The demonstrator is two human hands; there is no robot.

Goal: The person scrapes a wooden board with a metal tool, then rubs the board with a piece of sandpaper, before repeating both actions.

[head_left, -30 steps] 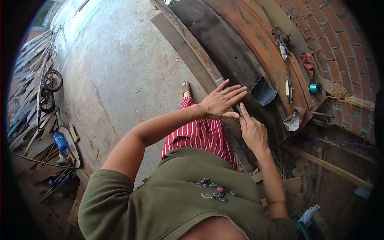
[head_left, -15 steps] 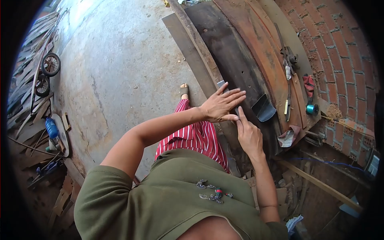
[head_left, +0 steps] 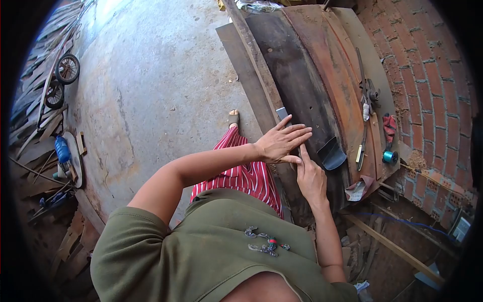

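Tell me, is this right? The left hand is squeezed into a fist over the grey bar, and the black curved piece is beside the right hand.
Not quite: the left hand isn't a fist. The head view shows it open and flat, fingers stretched out, over the grey bar. The black curved piece is indeed beside the right hand.

The left grip (head_left: 284, 143) hides part of a grey bar (head_left: 281, 112) (its far end shows); whether the right grip (head_left: 312, 180) holds it is unclear. Beyond both, the picture's top edge crops some plastic (head_left: 258, 6).
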